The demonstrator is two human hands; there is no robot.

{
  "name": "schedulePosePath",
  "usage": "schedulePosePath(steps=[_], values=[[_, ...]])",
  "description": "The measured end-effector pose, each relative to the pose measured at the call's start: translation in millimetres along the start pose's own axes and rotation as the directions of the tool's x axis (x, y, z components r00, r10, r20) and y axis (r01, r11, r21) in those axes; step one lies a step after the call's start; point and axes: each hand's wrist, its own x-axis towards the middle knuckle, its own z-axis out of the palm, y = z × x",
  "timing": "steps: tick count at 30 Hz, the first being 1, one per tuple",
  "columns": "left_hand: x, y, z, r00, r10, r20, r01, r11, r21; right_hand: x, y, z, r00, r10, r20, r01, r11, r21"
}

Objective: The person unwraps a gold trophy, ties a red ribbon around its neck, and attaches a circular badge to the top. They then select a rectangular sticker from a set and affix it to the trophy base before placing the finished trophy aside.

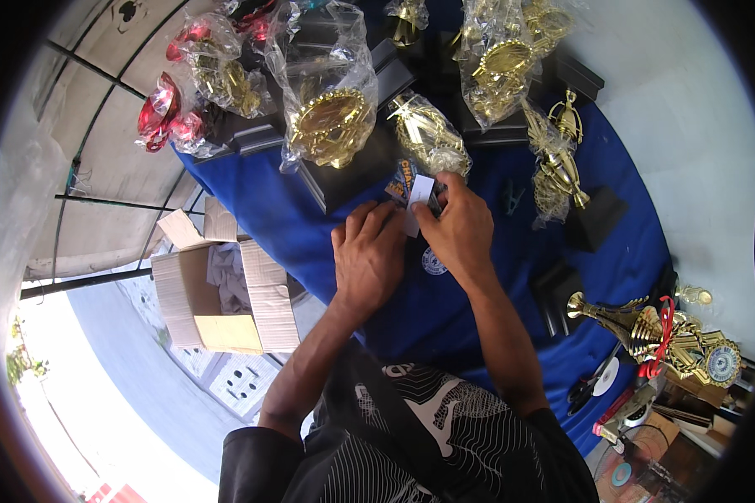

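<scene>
The fingertips of my left hand [369, 256] curl out of sight, so I can't tell what they press on. My right hand [463, 222] partly covers the white strip [423, 189] it pinches, and that strip hides some of the patterned card [401, 178]. The round emblem [434, 261] below is too small for me to make out. Grey stuff [228, 277] in the cardboard box [274, 295] is unclear. The upper edge cuts off a wrapped trophy [406, 30]; the lower, my black shirt [478, 432].

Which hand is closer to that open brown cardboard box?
Left. The left hand is above and right of the cardboard box; the right hand is farther right.
</scene>
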Motion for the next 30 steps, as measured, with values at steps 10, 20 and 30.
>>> schedulePosePath(steps=[10, 20, 30], values=[[3, 5, -2, 0.996, -0.051, 0.068, 0.048, 0.997, 0.052, 6, 12, 8, 0.989, 0.133, 0.070, -0.148, 0.938, 0.312], [2, 2, 0, 0.998, -0.024, 0.060, 0.021, 0.999, 0.048, 8, 28, 4, 0.972, 0.170, 0.162, -0.234, 0.769, 0.595], [-21, 26, -23, 0.956, -0.192, 0.220, 0.290, 0.537, -0.792, -42, 31, -63, 0.907, 0.065, 0.416, -0.400, 0.444, 0.802]])
